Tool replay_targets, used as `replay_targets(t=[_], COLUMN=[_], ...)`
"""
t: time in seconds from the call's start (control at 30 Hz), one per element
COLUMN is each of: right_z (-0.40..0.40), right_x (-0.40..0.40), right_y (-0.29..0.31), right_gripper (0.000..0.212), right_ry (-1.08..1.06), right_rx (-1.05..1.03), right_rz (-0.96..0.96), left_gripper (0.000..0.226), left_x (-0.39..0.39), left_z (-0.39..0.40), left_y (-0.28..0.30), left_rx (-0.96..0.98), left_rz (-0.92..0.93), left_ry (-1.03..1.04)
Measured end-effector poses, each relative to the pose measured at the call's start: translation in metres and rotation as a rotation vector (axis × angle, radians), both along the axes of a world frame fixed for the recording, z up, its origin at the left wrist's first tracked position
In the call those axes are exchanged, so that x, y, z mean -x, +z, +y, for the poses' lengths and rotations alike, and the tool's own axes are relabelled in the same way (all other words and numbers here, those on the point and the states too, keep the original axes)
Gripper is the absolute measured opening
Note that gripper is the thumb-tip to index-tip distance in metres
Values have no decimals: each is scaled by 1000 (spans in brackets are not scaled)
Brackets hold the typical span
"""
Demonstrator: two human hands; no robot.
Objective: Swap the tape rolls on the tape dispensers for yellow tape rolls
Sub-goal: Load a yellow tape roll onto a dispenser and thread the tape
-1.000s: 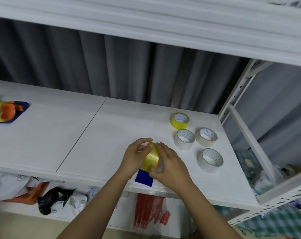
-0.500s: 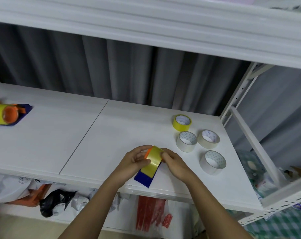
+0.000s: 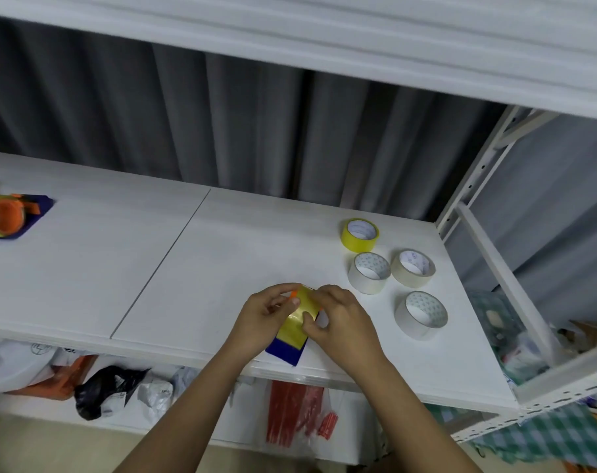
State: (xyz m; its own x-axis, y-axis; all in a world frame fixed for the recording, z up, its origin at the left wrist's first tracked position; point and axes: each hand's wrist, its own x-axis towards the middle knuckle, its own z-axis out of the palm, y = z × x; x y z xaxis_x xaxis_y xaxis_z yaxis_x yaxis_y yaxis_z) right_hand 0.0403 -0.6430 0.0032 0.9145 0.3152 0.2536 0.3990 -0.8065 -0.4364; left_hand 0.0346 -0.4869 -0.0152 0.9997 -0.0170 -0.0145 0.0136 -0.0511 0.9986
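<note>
Near the front edge of the white laminate shelf board (image 3: 222, 268), at about 6 o'clock, both hands close on a blue plastic tape dispenser (image 3: 288, 350) carrying a glossy yellow tape roll (image 3: 299, 317) on an orange hub. The left hand (image 3: 261, 320) curls its fingers around the roll's left side; the right hand (image 3: 343, 324) pinches the yellow tape on the right. At 3 o'clock lies a whitish tape roll (image 3: 421, 315); farther, two more pale rolls (image 3: 369, 273) (image 3: 413, 269) sit side by side, with a loose yellow roll (image 3: 360, 234) beyond them. Far at 9 o'clock lies a second blue dispenser (image 3: 34, 213), loaded with yellow tape.
</note>
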Motion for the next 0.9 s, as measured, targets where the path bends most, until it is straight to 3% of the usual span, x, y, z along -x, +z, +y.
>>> replay_targets(t=[0.2, 0.33, 0.5, 0.6, 0.67, 0.77, 0.9], right_z=[-1, 0, -4, -7, -6, -5, -8], right_x=[5, 1, -15, -22, -21, -16, -4], right_y=[-7, -11, -8, -6, -6, -7, -4], right_gripper=[58, 58, 43, 30, 26, 20, 27], right_ry=[24, 13, 13, -55, -59, -24, -32], right_rx=[40, 12, -298, -481, -435, -196, -51], right_rz=[11, 13, 209, 324, 214, -32, -48], left_gripper=[20, 24, 29, 50, 56, 53, 48], left_x=[-1, -2, -1, 0, -1, -2, -2], left_z=[-3, -5, 0, 5, 4, 2, 0], left_y=[-1, 1, 2, 1, 2, 3, 0], left_rx=[5, 13, 39, 5, -11, 2, -7], left_rz=[-2, -12, 4, 37, 37, 24, 17], left_ry=[16, 45, -31, -122, -114, -112, -109])
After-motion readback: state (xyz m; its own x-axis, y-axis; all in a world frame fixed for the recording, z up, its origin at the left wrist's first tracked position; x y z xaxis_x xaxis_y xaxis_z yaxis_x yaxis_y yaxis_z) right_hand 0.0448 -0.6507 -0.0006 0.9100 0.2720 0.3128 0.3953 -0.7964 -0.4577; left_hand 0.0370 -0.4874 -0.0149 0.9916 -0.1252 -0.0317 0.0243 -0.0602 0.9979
